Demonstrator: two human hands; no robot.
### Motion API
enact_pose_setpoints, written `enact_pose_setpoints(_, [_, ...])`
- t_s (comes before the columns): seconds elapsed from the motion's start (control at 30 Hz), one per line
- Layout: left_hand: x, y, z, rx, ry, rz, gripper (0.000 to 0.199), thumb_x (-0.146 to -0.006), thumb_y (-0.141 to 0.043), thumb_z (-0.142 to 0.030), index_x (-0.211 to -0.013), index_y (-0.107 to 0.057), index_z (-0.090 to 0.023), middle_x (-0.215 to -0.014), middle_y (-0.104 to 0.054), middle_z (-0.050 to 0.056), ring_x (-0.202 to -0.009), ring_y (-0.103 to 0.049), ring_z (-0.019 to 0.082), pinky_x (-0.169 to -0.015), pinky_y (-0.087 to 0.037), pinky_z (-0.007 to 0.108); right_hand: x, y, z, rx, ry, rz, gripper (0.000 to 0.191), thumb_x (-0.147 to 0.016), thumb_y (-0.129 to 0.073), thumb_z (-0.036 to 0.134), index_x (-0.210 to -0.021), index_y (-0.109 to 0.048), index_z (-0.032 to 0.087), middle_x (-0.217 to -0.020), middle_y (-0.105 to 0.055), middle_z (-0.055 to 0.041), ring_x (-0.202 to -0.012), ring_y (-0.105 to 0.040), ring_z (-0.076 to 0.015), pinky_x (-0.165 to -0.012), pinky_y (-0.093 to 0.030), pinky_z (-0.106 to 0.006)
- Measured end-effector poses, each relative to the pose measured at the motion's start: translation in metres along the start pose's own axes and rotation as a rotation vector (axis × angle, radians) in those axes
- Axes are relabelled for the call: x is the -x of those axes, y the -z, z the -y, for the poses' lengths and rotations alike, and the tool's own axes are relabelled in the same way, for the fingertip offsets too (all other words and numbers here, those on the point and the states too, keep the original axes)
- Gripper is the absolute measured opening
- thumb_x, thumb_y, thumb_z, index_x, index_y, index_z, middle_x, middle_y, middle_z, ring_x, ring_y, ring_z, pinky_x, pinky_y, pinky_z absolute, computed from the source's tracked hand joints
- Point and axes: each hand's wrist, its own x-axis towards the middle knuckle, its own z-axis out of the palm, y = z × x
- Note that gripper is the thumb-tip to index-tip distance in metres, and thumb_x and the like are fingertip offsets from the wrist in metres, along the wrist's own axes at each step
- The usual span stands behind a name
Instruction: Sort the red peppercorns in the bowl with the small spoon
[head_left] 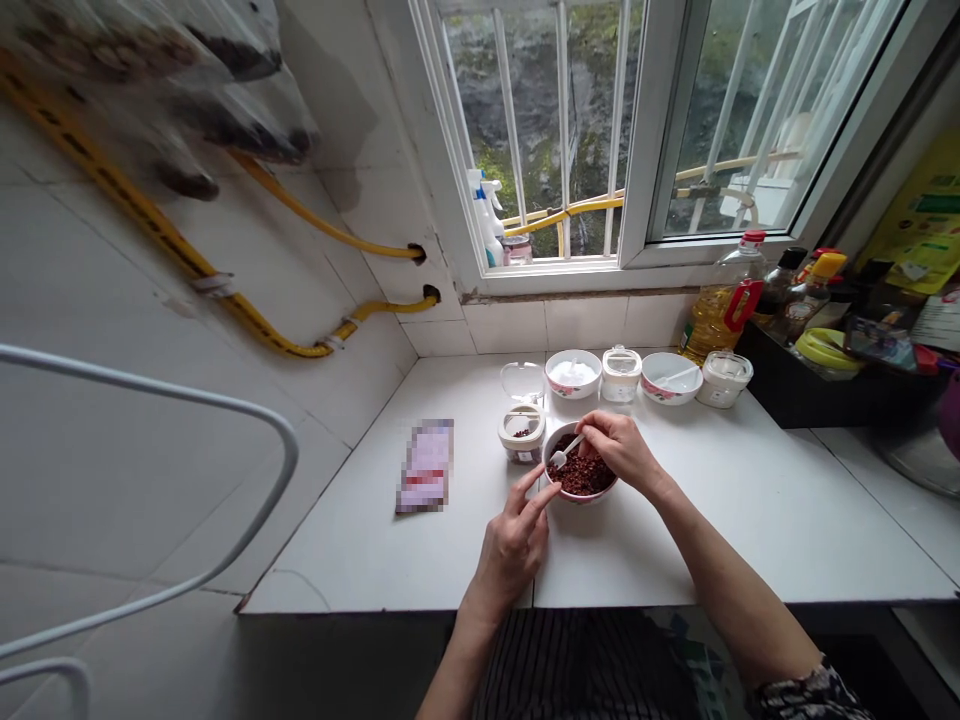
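Observation:
A white bowl with a pink-patterned outside holds dark reddish-brown bits (589, 474). My right hand (616, 446) pinches the handle of a small white spoon (561, 457), whose head rests over the bits at the bowl's left side. Two extended fingers of my left hand (514, 540) touch the bowl's left rim; its thumb side is partly hidden. Just left of the bowl stands a clear jar with a cream rim (521, 449), its lid up and some dark bits inside.
Behind stand a bowl of white powder (574, 375), a lidded jar (621, 374), a bowl with a white spoon (670, 380) and another jar (724, 380). A purple packet (426, 467) lies left. An oil bottle (718, 305) and black bin (787, 385) stand right.

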Motion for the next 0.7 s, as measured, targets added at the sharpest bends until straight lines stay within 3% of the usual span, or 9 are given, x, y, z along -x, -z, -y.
enact_pose_setpoints(0.1, [-0.0004,-0.0002,0.0003,-0.001,-0.005,-0.009,0.048,-0.094,-0.045,-0.003,-0.136,-0.051,-0.026,-0.141,-0.052,0.013,-0.093,-0.071,0.014,-0.072,-0.061,0.023,-0.0024,0.0022,-0.0023,-0.063,-0.063,-0.005,0.017,-0.081,-0.049,0.017,-0.073,-0.063,0.02,-0.055,-0.066,0.0008,-0.053,-0.06,-0.0151,-0.058,-0.048,-0.025])
enact_pose_setpoints(0.7, [-0.0006,-0.0005,0.0003,0.002,-0.014,-0.008,0.05,-0.094,-0.044,-0.002,-0.137,-0.05,-0.026,-0.142,-0.052,0.014,-0.096,-0.07,0.014,-0.075,-0.061,0.024,-0.0038,0.0058,-0.0016,-0.195,-0.125,-0.046,0.013,-0.074,-0.052,0.023,-0.069,-0.064,0.019,-0.05,-0.066,0.0012,-0.047,-0.057,-0.0137,-0.052,-0.047,-0.024])
